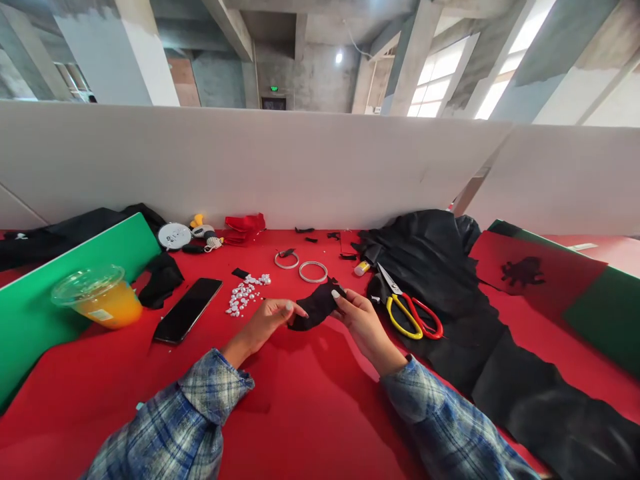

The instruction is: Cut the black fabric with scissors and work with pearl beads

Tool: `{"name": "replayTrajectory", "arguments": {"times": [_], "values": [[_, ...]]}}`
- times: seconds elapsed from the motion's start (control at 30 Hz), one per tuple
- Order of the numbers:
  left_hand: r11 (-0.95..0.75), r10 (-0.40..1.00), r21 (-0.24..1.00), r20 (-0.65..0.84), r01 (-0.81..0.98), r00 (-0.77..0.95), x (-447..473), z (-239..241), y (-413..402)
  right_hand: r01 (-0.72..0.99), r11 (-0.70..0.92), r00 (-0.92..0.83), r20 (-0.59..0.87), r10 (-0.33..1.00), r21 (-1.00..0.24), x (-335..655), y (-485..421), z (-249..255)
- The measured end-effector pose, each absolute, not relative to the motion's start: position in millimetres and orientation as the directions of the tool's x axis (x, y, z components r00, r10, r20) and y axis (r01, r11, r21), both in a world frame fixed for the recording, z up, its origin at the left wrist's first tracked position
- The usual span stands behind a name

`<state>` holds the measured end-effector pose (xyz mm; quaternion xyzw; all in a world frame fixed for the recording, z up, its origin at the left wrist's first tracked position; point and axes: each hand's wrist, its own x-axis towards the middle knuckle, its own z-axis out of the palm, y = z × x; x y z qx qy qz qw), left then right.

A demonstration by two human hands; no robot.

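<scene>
Between my two hands, a small piece of black fabric (316,308) is held above the red tabletop. My left hand (267,323) pinches its left end, and my right hand (357,317) grips the right end with the thumb on top. Just beyond the fabric lie two pale rings (313,272), one with a black scrap on it. White pearl beads (243,295) are heaped left of the rings. Scissors (407,310) with yellow and red handles rest open on black cloth to the right of my right hand.
A black phone (188,311) and a plastic cup of orange drink (103,300) are on the left, by a green panel (125,247). A large black sheet (450,287) covers much of the right. A small yellow-labelled tube (362,268) lies near the scissors. A pale partition (300,167) closes the back.
</scene>
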<state>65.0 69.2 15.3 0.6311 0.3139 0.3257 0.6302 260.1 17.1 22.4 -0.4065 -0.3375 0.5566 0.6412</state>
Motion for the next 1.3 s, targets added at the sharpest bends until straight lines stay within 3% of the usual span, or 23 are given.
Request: {"name": "replayTrajectory", "arguments": {"times": [0.37, 0.6, 0.97, 1.1, 1.3], "values": [[-0.130, 0.923, 0.990, 0.102, 0.052, 0.371, 69, 12, 71, -0.545, 0.013, 0.166, -0.092, 0.982, -0.839, 270, 23, 11], [-0.163, 0.864, 0.978, 0.077, 0.132, 0.497, 58, 10, 80, -0.590, 0.034, 0.164, -0.078, 0.983, -0.807, 269, 21, 11], [-0.166, 0.813, 0.981, 0.080, 0.098, 0.576, 43, 12, 92, -0.557, 0.044, 0.160, -0.055, 0.986, -0.830, 276, 26, 3], [-0.098, 0.783, 0.991, 0.021, 0.089, 0.622, 46, 14, 87, -0.561, 0.015, 0.109, -0.056, 0.992, -0.828, 272, 25, 7], [-0.201, 0.837, 0.978, 0.146, 0.048, 0.528, 69, 14, 72, -0.549, -0.056, 0.003, -0.069, 0.998, -0.834, 260, 18, 14]]}}
